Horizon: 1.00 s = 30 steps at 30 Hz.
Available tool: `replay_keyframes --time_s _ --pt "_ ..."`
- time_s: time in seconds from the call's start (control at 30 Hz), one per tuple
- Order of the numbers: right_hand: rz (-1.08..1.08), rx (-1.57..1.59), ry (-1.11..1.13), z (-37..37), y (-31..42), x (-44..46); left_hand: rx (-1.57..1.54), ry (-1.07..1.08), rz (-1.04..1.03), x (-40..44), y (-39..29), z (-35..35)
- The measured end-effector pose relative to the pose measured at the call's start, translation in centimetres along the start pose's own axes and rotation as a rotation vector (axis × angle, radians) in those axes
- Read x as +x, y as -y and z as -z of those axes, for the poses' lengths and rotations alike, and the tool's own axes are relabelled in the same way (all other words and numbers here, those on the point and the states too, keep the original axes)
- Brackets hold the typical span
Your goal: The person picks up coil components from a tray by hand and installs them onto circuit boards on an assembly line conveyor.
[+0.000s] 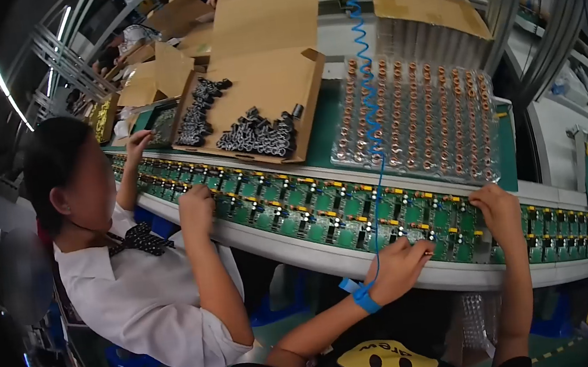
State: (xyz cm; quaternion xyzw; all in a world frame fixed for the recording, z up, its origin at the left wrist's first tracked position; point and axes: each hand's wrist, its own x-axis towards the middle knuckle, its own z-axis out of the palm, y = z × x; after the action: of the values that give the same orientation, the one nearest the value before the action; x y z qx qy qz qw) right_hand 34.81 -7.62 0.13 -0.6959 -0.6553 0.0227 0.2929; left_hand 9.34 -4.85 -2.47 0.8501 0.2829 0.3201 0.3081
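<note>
- Fingers of the left hand (395, 271) are drawn together over the nearer row, and those of the right hand (498, 209) bend down at the farther row; I cannot tell whether either pinches anything.
- Pale-edged counter (302, 251), carrying two long rows of green circuit boards (347, 237) beneath both hands.
- Person in a white shirt (141, 309) on the left, one hand over the boards.
- Open cardboard box (246, 80) beyond the rows, holding heaped black components (259, 135).
- Clear plastic tray (416, 169) beside it, lined with copper coils (456, 82).
- Blue wrist strap (365, 297) around the left wrist.
</note>
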Motion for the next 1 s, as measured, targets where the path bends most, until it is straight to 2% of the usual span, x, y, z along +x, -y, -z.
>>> replay_keyframes --time_s 0.23,0.53,0.67,0.73,0.8,0.97,1.0 --pt "-0.015 0.058 0.023 0.0 -0.8 0.0 0.012 -0.009 -0.053 -0.1 -0.1 0.2" --pt "-0.090 0.073 0.057 0.1 -0.2 0.1 -0.141 -0.074 -0.041 -0.3 0.0 0.3" --pt "-0.033 0.022 0.003 -0.2 0.1 -0.1 -0.161 -0.047 -0.030 -0.7 0.5 0.3" --pt "-0.093 0.068 -0.007 -0.2 0.1 -0.3 -0.194 -0.059 -0.023 -0.6 0.6 0.5" --pt "-0.052 0.067 0.028 -0.1 -0.3 -0.7 -0.292 -0.081 -0.117 -0.2 0.2 1.3" --pt "-0.025 0.101 -0.026 2.5 -0.1 -0.3 -0.247 -0.035 -0.084 0.5 0.5 3.5" --pt "-0.105 0.143 -0.033 3.2 0.9 0.5 -0.221 -0.036 -0.069 0.6 0.6 3.7"
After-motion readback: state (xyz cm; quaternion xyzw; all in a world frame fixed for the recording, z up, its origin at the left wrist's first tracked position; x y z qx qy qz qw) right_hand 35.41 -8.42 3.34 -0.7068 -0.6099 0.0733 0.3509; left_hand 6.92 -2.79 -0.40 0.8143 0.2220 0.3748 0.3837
